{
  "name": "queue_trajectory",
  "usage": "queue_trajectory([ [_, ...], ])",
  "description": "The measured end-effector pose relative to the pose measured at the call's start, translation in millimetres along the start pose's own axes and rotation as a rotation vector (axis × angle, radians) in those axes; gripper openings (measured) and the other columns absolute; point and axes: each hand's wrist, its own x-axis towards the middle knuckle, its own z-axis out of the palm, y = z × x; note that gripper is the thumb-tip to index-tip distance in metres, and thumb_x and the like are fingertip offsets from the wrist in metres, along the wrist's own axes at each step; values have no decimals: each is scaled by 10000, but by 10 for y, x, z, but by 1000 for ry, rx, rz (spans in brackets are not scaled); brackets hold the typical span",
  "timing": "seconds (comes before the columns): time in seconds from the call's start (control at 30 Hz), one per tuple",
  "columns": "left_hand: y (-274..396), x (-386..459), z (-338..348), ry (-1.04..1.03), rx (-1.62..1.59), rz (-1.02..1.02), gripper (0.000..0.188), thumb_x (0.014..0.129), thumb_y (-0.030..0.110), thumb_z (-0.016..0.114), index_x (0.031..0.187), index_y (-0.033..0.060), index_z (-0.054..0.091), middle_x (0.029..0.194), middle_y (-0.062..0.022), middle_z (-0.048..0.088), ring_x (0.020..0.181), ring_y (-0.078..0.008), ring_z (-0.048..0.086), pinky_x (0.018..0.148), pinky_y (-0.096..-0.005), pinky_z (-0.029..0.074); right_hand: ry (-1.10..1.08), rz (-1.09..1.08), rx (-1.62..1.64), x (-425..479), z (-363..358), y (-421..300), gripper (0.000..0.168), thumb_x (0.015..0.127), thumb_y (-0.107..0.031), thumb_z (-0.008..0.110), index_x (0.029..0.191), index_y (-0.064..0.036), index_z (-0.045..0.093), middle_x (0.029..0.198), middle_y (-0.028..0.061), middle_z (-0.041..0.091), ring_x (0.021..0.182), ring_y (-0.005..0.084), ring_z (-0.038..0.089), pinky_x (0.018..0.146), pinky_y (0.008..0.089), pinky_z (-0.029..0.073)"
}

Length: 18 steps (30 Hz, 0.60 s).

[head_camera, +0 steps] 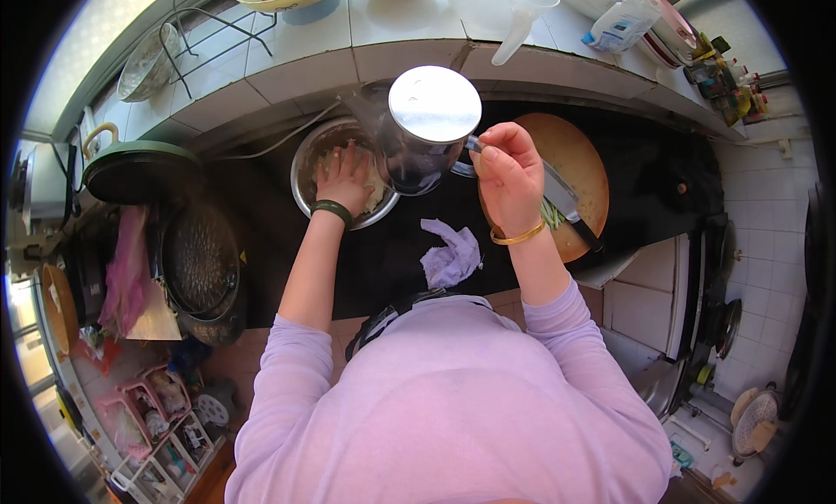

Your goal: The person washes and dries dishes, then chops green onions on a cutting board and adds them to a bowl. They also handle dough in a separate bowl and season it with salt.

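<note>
My left hand (pixel 344 180) is down inside a round metal bowl (pixel 302 202), its spread fingers pressed on pale dough (pixel 374 200). In my right hand (pixel 511 177) is the handle of a clear pitcher (pixel 418 167) with a shiny metal lid (pixel 434 104). The pitcher is held up over the right rim of the bowl, and its spout points toward the bowl. Whether any liquid is flowing cannot be made out. Behind my right wrist lies a round wooden cutting board (pixel 575 158) with a cleaver (pixel 560 187) and cut green vegetables (pixel 552 214) on it.
A crumpled purple cloth (pixel 450 254) lies on the black counter (pixel 385 262) near my body. To the left are a black pan (pixel 201 259) and a green-rimmed pot (pixel 140 171). The tiled ledge (pixel 405 20) behind carries a wire rack (pixel 219 37) and a white plastic jug (pixel 503 7).
</note>
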Motion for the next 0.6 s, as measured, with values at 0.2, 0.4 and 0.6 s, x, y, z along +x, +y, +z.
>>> queue_trajectory([
  [0.2,119,-93,-161,12,-84,-23,714,878,259,646,1514,211,325,1634,-96,73,1493,-329,134,1159,-588,211,102,-228,-25,-139,-167,-695,137,924,8,533,1032,-15,614,666,-31,468,555,45,337,574,222,293],
  [0.4,628,-345,-542,647,-345,262,478,859,178,661,1327,158,572,1581,-106,265,1459,-359,233,1118,-614,254,365,-581,-369,58,-346,-1055,128,938,-13,580,1061,-17,615,707,-38,486,569,29,342,535,208,278],
  [0.6,886,-381,-436,755,-486,232,364,848,134,659,1212,130,653,1535,-114,357,1429,-380,287,1104,-619,265,501,-714,-447,928,-602,-992,132,934,-60,636,1055,-21,602,768,-50,521,632,18,415,558,168,338],
])
